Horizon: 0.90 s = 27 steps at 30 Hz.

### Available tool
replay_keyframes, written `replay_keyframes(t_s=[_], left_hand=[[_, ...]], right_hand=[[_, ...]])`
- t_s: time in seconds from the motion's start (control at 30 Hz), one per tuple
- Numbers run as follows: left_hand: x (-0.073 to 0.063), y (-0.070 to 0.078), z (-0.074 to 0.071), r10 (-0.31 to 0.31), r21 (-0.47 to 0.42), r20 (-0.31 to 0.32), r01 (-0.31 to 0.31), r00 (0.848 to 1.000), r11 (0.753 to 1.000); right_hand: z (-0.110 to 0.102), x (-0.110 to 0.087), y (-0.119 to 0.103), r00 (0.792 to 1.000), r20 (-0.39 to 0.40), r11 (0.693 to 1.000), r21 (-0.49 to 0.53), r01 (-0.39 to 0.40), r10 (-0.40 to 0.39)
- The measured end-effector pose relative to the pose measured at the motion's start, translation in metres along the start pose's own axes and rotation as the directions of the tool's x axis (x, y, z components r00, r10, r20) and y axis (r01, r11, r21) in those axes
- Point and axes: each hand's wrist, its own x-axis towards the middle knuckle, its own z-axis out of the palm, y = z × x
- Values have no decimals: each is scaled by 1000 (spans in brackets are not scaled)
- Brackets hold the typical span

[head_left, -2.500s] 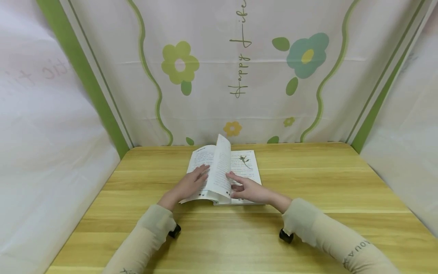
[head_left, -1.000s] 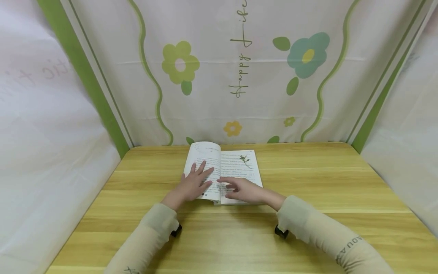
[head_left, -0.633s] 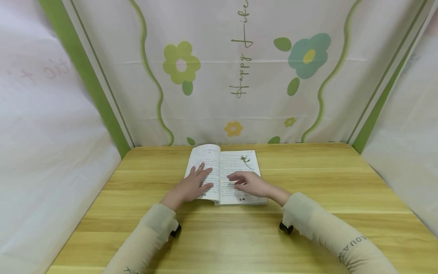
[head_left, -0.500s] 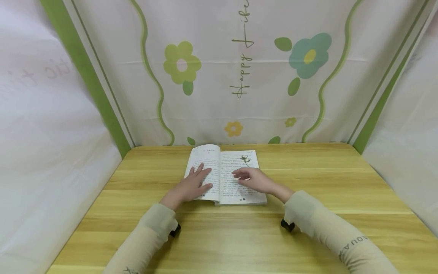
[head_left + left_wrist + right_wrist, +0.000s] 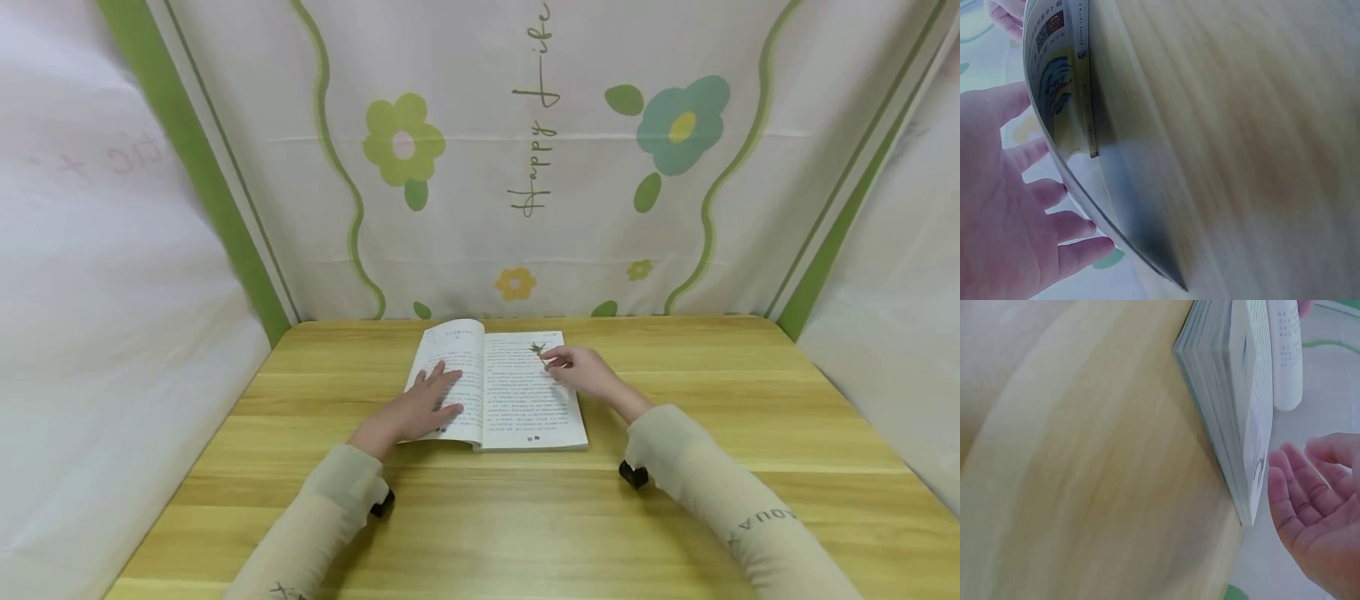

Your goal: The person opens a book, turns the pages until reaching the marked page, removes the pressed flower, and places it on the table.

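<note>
An open book (image 5: 525, 408) lies on the wooden table, its left-hand pages bowed up. On the upper part of its right page is a dark green flower sprig (image 5: 537, 348) with a thin stem. My left hand (image 5: 420, 408) rests spread on the left page; the left wrist view shows its fingers (image 5: 1072, 225) along the curved cover's edge. My right hand (image 5: 588, 372) hovers at the right page's edge, fingertips right at the sprig's stem. In the right wrist view, the thumb and loosely bent fingers (image 5: 1310, 487) stand slightly apart, beside the page.
The wooden table (image 5: 510, 525) runs up to a pale fabric backdrop (image 5: 465, 225) printed with flowers and lettering. White fabric panels (image 5: 112, 292) with green strips stand at the sides. A small black device (image 5: 633, 475) sits under each wrist.
The raised pages have been turned over to the left and lie under my left hand. My right hand has moved from the book's middle, right and up, to the sprig.
</note>
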Motion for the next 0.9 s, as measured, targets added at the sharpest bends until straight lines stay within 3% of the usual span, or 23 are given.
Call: replay_keyframes(t_s=[0.37,0.73,0.9], left_hand=[[1,0,1,-22,-50,18,23,1000,999],[3,-1,1,-31,-52,17,31,999,998],[3,-1,1,-35,-56,19,36,999,998]], right_hand=[[-7,11,7,997,-56,998,-4,-60,60],[-7,23,12,985,-16,985,29,-172,172],[-5,29,13,979,-14,979,-8,-202,202]])
